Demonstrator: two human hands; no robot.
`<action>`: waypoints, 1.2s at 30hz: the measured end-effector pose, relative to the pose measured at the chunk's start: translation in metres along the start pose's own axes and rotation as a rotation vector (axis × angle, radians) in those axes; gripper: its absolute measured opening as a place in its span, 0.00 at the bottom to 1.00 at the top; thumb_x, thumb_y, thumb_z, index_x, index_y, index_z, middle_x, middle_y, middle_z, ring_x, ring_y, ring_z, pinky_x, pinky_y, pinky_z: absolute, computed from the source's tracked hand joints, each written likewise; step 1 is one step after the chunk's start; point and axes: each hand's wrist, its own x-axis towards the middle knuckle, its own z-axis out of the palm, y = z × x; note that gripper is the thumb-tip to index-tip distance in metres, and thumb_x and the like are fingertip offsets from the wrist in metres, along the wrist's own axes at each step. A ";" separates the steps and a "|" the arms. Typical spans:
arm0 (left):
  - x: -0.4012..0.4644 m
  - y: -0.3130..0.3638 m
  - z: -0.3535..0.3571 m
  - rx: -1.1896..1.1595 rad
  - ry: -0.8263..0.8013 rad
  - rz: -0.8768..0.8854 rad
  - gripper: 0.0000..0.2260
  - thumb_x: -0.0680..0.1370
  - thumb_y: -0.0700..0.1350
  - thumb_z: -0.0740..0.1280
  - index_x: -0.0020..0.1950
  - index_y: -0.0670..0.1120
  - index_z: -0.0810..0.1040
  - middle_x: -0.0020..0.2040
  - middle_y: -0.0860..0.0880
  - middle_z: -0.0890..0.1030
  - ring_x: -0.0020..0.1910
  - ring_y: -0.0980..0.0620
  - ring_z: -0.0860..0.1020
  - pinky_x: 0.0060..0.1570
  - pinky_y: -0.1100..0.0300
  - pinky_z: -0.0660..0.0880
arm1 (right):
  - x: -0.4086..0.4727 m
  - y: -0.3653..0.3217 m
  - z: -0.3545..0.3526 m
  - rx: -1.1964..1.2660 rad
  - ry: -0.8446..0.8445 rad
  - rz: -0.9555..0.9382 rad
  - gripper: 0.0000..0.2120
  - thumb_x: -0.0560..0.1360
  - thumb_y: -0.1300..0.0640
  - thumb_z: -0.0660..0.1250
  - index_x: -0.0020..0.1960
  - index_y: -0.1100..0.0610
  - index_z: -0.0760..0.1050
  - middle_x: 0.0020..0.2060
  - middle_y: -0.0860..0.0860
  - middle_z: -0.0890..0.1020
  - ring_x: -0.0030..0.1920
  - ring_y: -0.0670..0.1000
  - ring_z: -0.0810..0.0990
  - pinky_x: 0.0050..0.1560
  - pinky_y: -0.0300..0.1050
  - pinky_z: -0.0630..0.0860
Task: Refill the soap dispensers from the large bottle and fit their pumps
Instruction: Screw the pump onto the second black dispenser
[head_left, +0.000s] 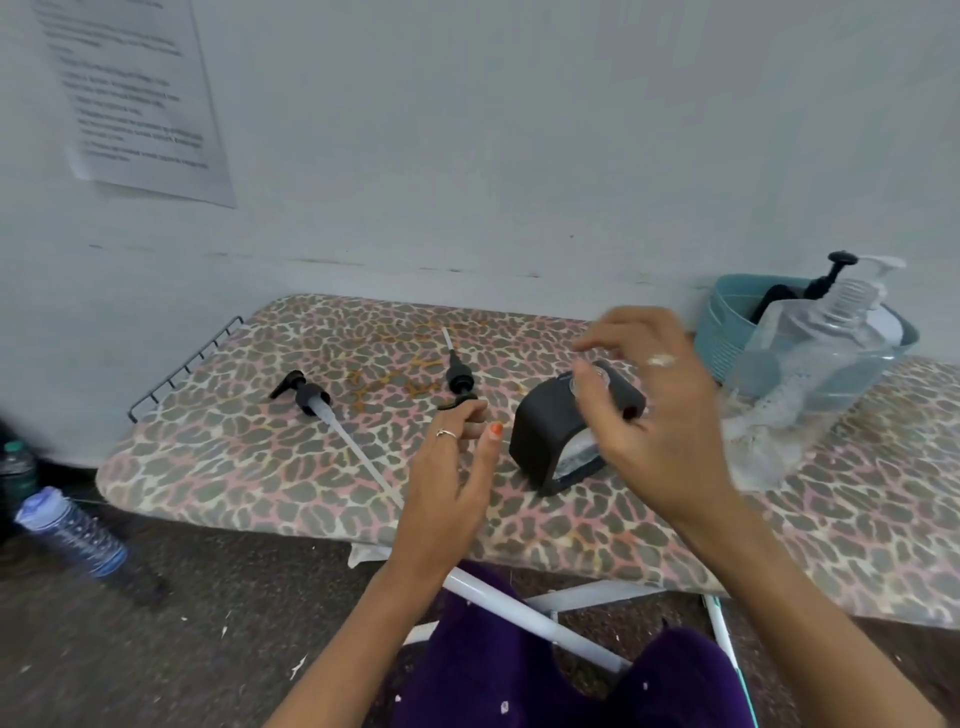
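- Dark dispenser (563, 431): squat, arched body standing on the leopard-print board (779, 519), near its front edge, neck open with no pump fitted. Rigid shell by the look of it; probably light while low on soap, so likely to tip if pushed at the top. Best gripped around the flat side walls.
- Right hand (670, 415): over the dispenser top, fingers curled loosely and blurred; firm contact with the neck cannot be told.
- Left hand (452, 467): hovering just left of the dispenser, fingers spread, holding nothing.
- 2 pumps lying loose on the board: long-tube pump (311, 397) well to the left, short pump (460, 379) nearer. Tubes thin and flexible; better lifted by the black collar.
- Large clear bottle (826, 364): far right, against the blue basket (727, 322). Probably heavy and slippery; 2-handed grip at body and neck advised.
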 end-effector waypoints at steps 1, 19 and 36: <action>-0.001 -0.003 -0.001 -0.001 0.000 0.005 0.15 0.82 0.53 0.58 0.67 0.52 0.72 0.57 0.53 0.79 0.56 0.59 0.77 0.52 0.69 0.74 | 0.010 -0.008 0.011 -0.002 -0.092 -0.022 0.06 0.76 0.59 0.65 0.51 0.59 0.77 0.49 0.48 0.73 0.50 0.45 0.72 0.52 0.32 0.67; -0.003 -0.009 -0.004 -0.195 0.329 -0.128 0.11 0.82 0.49 0.55 0.60 0.48 0.74 0.41 0.54 0.80 0.40 0.51 0.79 0.42 0.57 0.77 | 0.042 0.031 0.176 -0.382 -0.806 0.492 0.06 0.75 0.65 0.64 0.51 0.59 0.75 0.54 0.58 0.78 0.49 0.55 0.77 0.40 0.44 0.71; -0.001 -0.009 0.005 -0.088 0.110 -0.043 0.09 0.82 0.49 0.58 0.59 0.50 0.74 0.40 0.54 0.74 0.34 0.58 0.72 0.33 0.65 0.69 | 0.069 -0.013 0.010 -0.031 -0.077 0.262 0.09 0.77 0.63 0.64 0.53 0.53 0.78 0.41 0.43 0.80 0.40 0.42 0.78 0.46 0.29 0.75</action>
